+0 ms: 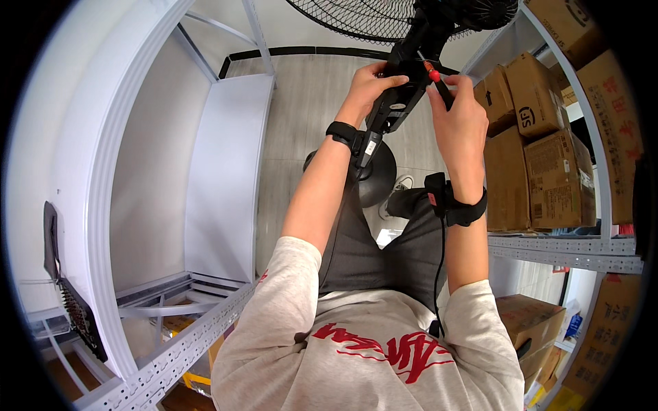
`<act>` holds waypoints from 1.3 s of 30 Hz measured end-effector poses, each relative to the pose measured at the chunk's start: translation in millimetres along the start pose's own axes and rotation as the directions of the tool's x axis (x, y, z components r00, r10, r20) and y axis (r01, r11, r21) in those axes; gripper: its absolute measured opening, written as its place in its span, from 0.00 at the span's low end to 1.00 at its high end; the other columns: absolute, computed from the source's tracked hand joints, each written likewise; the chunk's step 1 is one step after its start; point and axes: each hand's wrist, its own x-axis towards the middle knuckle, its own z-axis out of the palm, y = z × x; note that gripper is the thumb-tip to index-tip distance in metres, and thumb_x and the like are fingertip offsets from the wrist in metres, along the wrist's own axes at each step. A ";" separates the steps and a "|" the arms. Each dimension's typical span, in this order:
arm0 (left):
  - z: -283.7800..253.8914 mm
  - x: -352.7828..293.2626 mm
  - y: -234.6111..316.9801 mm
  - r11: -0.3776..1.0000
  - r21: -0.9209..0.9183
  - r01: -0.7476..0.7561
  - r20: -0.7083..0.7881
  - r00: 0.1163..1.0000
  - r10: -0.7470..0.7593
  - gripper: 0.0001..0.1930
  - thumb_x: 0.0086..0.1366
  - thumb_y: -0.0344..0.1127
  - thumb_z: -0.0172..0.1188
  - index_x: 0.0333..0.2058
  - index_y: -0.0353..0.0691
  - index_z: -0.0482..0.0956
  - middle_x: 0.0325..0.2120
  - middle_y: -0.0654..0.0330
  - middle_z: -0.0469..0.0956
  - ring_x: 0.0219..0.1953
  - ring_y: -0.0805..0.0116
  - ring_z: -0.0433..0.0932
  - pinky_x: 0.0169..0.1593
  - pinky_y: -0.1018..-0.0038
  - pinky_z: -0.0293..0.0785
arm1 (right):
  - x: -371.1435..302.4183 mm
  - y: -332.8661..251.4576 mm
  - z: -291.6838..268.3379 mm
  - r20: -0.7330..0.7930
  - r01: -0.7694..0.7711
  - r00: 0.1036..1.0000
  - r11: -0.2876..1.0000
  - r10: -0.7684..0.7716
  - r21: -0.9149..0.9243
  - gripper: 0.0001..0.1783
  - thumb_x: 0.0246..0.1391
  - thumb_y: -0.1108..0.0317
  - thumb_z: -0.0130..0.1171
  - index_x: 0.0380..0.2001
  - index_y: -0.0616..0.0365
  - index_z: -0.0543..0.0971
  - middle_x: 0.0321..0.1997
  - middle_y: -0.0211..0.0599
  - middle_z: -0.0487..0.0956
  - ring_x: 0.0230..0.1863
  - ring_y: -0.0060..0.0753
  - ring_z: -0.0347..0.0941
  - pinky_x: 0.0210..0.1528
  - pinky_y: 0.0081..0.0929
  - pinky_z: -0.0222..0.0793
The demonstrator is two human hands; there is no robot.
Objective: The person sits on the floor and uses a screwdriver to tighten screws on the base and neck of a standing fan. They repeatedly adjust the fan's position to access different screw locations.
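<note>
A black standing fan (404,103) rises in front of me, its wire grille (349,17) at the top of the view. My left hand (369,90) is wrapped round the fan's black body from the left, thumb lying across its front. In my right hand (460,118) is a screwdriver (434,75) with a red and black handle, held between thumb and fingers. Its metal shaft points up and left at the fan's housing; whether the tip touches a screw is too small to tell. The fan's round base (378,181) stands low between my legs.
White metal shelving (226,151) stands on the left. Brown cardboard boxes (558,178) fill the rack (562,245) on the right, with another box (528,318) lower down. Black straps (466,205) circle both my wrists, and a thin cable (441,274) runs down from the right one.
</note>
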 end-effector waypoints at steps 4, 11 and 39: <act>1.3 2.3 -1.0 0.999 -0.028 -0.022 -0.016 1.000 0.022 0.25 0.49 0.29 0.71 0.45 0.24 0.75 0.36 0.54 0.79 0.36 0.68 0.80 0.41 0.74 0.77 | 2.1 13.4 6.1 -0.079 0.118 0.989 0.989 -0.125 -0.087 0.12 0.58 0.62 0.56 0.38 0.59 0.76 0.24 0.46 0.79 0.27 0.54 0.76 0.29 0.44 0.70; -0.5 1.3 -1.8 1.000 0.015 0.006 0.018 1.000 -0.007 0.24 0.52 0.34 0.71 0.46 0.30 0.76 0.39 0.59 0.79 0.41 0.72 0.76 0.46 0.75 0.70 | 3.1 4.1 0.9 0.048 -0.072 0.996 0.997 0.072 -0.017 0.12 0.56 0.62 0.58 0.38 0.59 0.76 0.31 0.47 0.78 0.31 0.54 0.76 0.30 0.43 0.71; -2.8 3.8 -7.7 0.999 -0.007 -0.035 -0.021 0.999 0.034 0.26 0.49 0.30 0.72 0.46 0.26 0.75 0.38 0.55 0.78 0.38 0.70 0.78 0.43 0.76 0.75 | 0.6 4.2 4.0 -0.009 0.037 0.999 0.999 -0.038 -0.016 0.13 0.58 0.62 0.55 0.40 0.61 0.75 0.27 0.49 0.78 0.29 0.57 0.76 0.31 0.44 0.73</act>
